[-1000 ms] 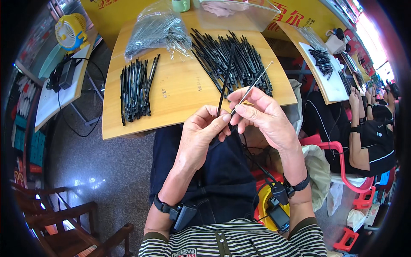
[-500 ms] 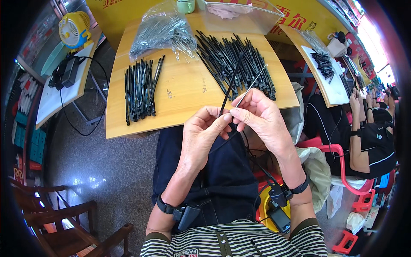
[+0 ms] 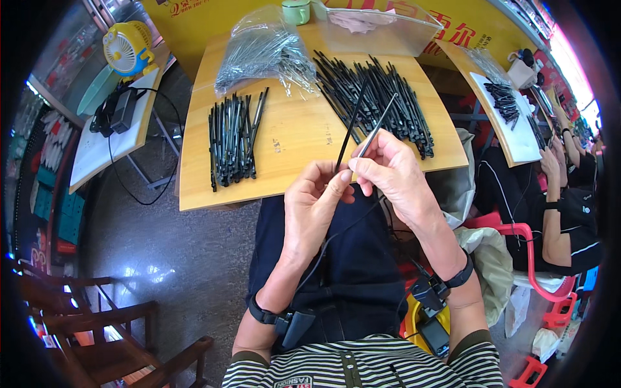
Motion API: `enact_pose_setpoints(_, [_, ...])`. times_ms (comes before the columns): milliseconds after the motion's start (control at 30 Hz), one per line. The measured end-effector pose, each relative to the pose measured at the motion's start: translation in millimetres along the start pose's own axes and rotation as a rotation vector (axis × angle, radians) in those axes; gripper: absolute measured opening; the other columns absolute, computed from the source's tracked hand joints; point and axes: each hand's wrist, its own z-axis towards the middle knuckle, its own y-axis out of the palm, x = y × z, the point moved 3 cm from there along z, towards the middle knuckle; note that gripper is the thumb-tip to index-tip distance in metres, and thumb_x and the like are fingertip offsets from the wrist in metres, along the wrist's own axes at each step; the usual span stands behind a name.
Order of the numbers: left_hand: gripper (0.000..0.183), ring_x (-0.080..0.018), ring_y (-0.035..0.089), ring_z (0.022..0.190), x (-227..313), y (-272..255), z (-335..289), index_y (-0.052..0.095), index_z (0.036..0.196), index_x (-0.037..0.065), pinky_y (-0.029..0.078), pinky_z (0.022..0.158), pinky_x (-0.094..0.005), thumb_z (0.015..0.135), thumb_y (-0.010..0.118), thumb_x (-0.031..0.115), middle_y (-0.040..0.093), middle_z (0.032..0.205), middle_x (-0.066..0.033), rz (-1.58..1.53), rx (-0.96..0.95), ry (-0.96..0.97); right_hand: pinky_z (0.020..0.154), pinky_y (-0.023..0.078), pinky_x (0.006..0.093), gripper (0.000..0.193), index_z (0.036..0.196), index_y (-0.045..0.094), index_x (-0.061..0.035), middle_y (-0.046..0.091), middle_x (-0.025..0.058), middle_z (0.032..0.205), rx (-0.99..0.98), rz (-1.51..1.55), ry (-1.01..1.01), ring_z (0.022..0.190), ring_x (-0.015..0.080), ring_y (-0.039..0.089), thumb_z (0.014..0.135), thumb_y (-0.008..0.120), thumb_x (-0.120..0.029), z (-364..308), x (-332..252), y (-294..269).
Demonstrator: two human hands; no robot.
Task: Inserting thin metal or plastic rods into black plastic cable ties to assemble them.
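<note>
My left hand (image 3: 312,205) is closed on a thin black stick (image 3: 351,129), which stands up and leans to the right above the table's near edge. Between the fingers and thumb of my right hand (image 3: 396,173) is a slim silver metal rod (image 3: 383,119), tilted up to the right with a small bent tip. The two thumbs almost touch, and the lower ends of both pieces are hidden in the fingers. Behind my hands lies a large heap of black sticks (image 3: 375,90); a smaller, neater bundle of black sticks (image 3: 233,142) is at the left.
A clear plastic bag (image 3: 259,55) of metal rods lies on the wooden table (image 3: 294,139), near a green mug (image 3: 296,11) and a clear bin (image 3: 381,39). At left are a yellow fan (image 3: 127,50) and wooden chairs (image 3: 110,317); another person (image 3: 563,213) sits at right.
The whole view has shifted, so the table sits further right in the picture. The metal rod has turned slightly in my right hand; both hands keep their hold.
</note>
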Motion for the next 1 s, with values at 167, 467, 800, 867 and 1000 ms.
enact_pose_setpoints(167, [0.017,-0.0095,0.051,0.06,30,-22,12,0.06,0.092,-0.003,0.043,0.056,-0.0246,0.088,0.057,0.013,0.058,0.066,-0.0059,0.617,0.127,0.269,0.058,0.047,0.0218,0.017,0.095,0.053,0.0025,0.057,0.0059,0.08,-0.124,0.064,-0.045,0.065,0.0095,0.055,0.083,0.061,-0.008,30,-3,22])
enact_pose_setpoints(467, [0.017,-0.0235,0.052,0.069,67,-119,50,0.057,0.084,-0.007,0.041,0.063,-0.0345,0.086,0.057,0.01,0.052,0.08,-0.015,1.154,0.549,0.332,0.082,0.047,0.0272,0.037,0.121,0.047,0.0026,0.054,0.0088,0.107,-0.228,-0.03,0.085,0.096,0.0134,0.054,0.089,0.056,-0.014,73,50,53])
enact_pose_setpoints(800, [0.057,-0.0413,0.041,0.11,39,-146,68,0.049,0.119,-0.006,0.032,0.093,-0.05,0.087,0.053,0.04,0.046,0.119,-0.0254,1.619,0.617,0.108,0.091,0.041,0.0358,0.04,0.117,0.047,0.0074,0.053,0.0181,0.113,-0.082,-0.625,-0.314,0.104,0.032,0.051,0.082,0.057,-0.011,85,61,90])
enact_pose_setpoints(867, [0.06,-0.0415,0.041,0.11,43,-145,74,0.047,0.12,-0.007,0.032,0.093,-0.0493,0.087,0.052,0.043,0.046,0.118,-0.0262,1.597,0.586,0.054,0.094,0.037,0.0386,0.037,0.111,0.049,0.0091,0.053,0.0214,0.11,-0.062,-0.717,-0.474,0.106,0.0353,0.046,0.079,0.056,-0.008,81,62,99])
enact_pose_setpoints(1000, [0.076,-0.0419,0.04,0.113,50,-139,88,0.044,0.12,-0.013,0.034,0.094,-0.0472,0.083,0.053,0.053,0.045,0.117,-0.0294,1.452,0.415,-0.019,0.09,0.039,0.0393,0.035,0.107,0.05,0.0103,0.054,0.0219,0.107,-0.074,-0.713,-0.546,0.099,0.036,0.047,0.076,0.057,-0.004,74,64,112])
